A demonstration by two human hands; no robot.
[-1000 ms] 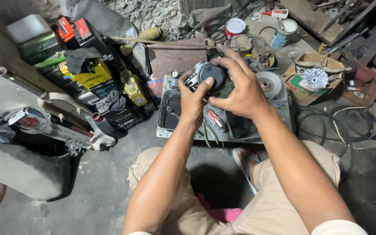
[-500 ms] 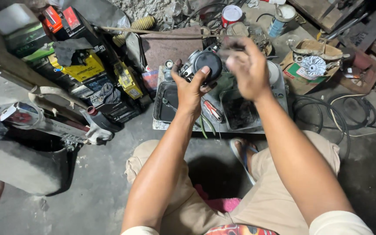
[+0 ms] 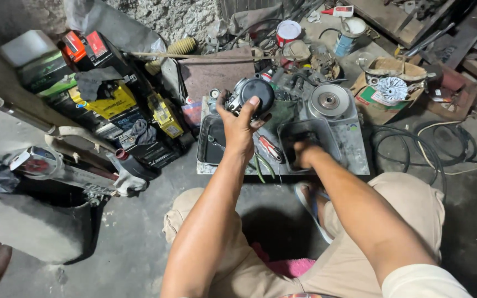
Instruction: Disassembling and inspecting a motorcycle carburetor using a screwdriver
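round black motor part (image 3: 252,95) gripped in left hand (image 3: 239,124), right hand (image 3: 303,154) blurred, grip unclear

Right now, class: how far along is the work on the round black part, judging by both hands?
Done: nothing visibly finished. In hand: the left hand grips the round black part above the trays. The right hand reaches into the black tray. Left: the silver pulley lies apart, untouched.

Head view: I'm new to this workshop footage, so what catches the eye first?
The left hand grips a round black motor part above a grey work slab. The right hand reaches into a black tray on it. Stacked batteries sit at left.
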